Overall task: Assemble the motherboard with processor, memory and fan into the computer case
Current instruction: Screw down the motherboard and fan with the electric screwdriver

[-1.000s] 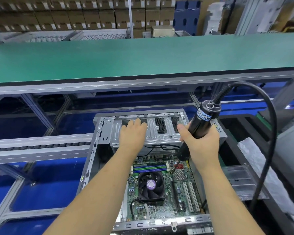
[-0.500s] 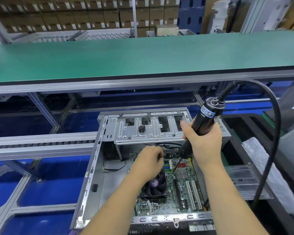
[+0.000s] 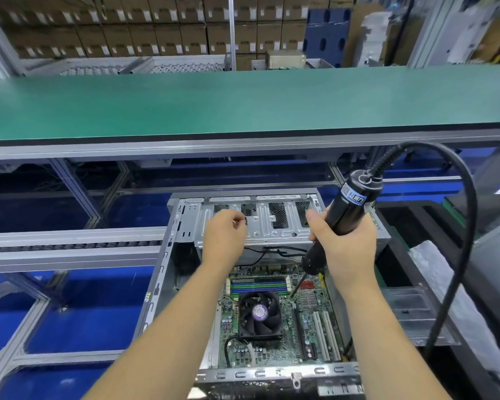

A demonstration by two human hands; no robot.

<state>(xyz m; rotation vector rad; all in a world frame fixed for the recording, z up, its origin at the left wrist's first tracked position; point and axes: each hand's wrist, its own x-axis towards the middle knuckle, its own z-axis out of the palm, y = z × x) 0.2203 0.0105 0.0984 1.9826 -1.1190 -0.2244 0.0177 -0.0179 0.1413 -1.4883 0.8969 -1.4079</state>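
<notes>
Moved: left hand [image 3: 225, 232] now up from the fan [image 3: 259, 314] to the drive cage [image 3: 272, 223], fingers pinching something small.
Right hand [image 3: 344, 243]: grips electric screwdriver [image 3: 348, 209] above fan.

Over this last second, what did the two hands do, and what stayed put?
The left hand left the drive cage, dipped toward the fan over the motherboard, then came back up to the cage with fingers pinched, apparently on a small screw. The right hand kept gripping the electric screwdriver, bit angled down at the board. The computer case did not move.
</notes>
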